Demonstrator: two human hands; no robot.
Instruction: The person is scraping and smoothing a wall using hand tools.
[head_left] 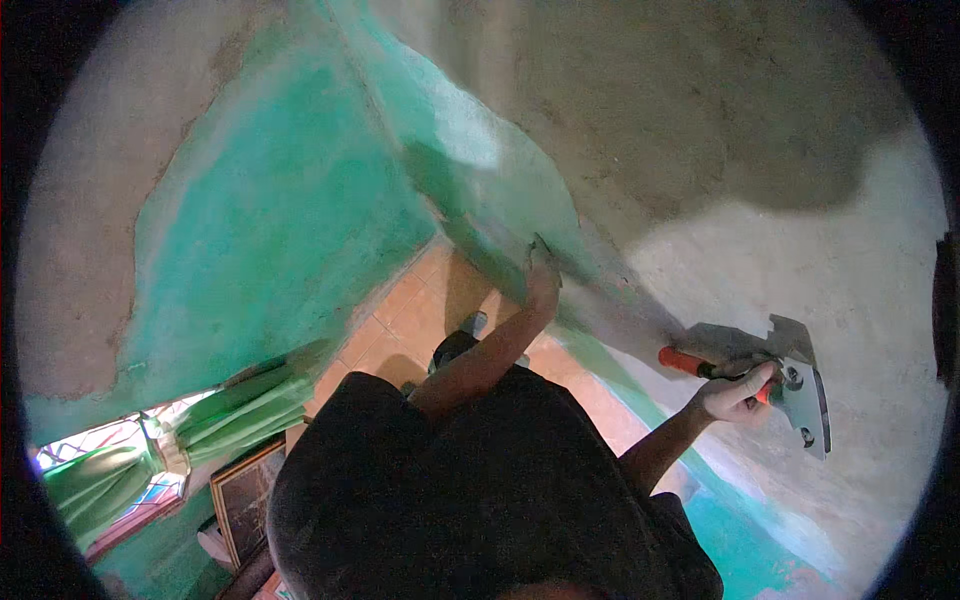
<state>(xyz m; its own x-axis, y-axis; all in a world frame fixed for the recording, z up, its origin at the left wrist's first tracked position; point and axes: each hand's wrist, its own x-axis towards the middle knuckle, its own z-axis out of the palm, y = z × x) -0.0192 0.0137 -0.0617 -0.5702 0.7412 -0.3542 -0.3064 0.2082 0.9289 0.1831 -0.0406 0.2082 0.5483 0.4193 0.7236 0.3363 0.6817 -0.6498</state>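
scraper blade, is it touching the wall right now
Touching. In the head view the right hand holds the scraper by its orange handle, and the flat metal blade lies against the bare plaster wall with no gap visible.

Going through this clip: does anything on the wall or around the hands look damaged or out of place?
Yes. The green paint is stripped off in large ragged patches, leaving bare grey plaster across the upper and right wall. The right hand holds an orange-handled scraper flat on the bare part; the left hand rests at the corner edge.
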